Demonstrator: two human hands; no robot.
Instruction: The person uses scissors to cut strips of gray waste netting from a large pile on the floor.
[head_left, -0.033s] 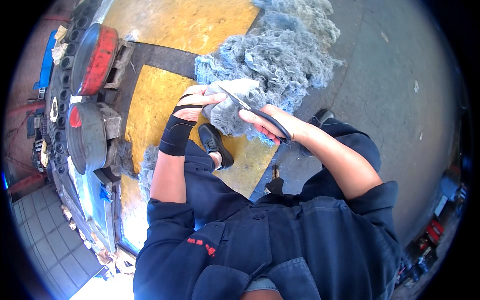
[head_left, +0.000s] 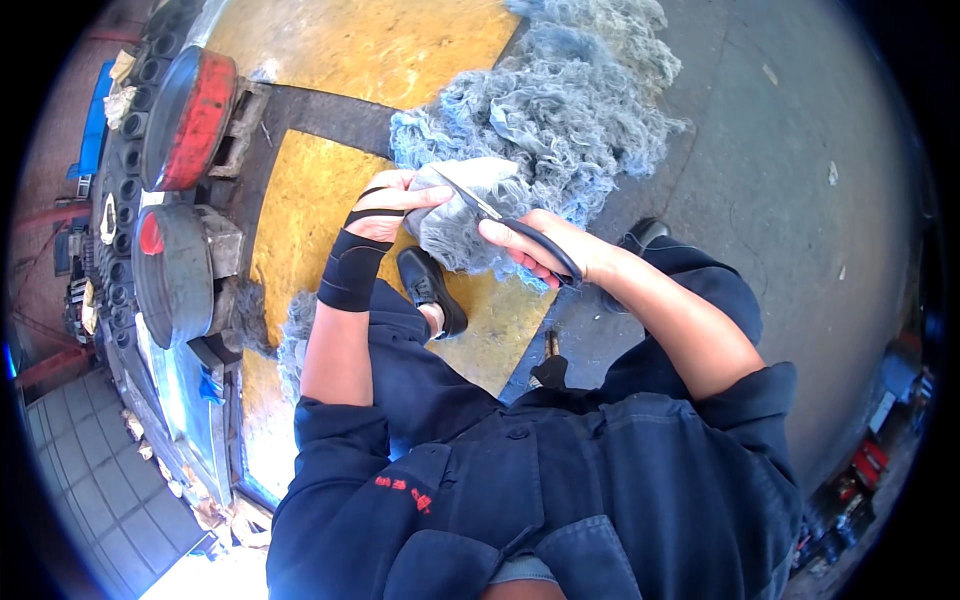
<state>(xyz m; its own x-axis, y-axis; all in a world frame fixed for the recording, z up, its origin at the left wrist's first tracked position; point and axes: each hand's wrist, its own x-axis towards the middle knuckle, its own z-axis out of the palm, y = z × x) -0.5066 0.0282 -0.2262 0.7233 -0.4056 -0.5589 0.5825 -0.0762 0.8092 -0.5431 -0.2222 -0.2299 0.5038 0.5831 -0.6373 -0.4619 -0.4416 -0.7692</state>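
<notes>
At frame centre, a grey fibre wad [head_left: 470, 215] is pinched in the left hand [head_left: 385, 205], while scissors [head_left: 510, 228] are gripped in the right hand [head_left: 545, 250], blades laid against it; no change is visible.

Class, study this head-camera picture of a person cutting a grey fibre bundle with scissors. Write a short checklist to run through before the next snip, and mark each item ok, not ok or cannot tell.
1. Left hand grips the grey fibre bundle firmly: ok, fingers wrap its left side.
2. Right hand holds the scissors by the black handles: ok.
3. Blades open over the bundle: ok, they lie across its top, apart.
4. Left fingertips away from the blades: cannot tell, they sit very near the blade tip.
5. Black wrist wrap in place on the left wrist: ok.
6. Loose fibre heap away from the blades: ok, it lies behind on the floor.
</notes>
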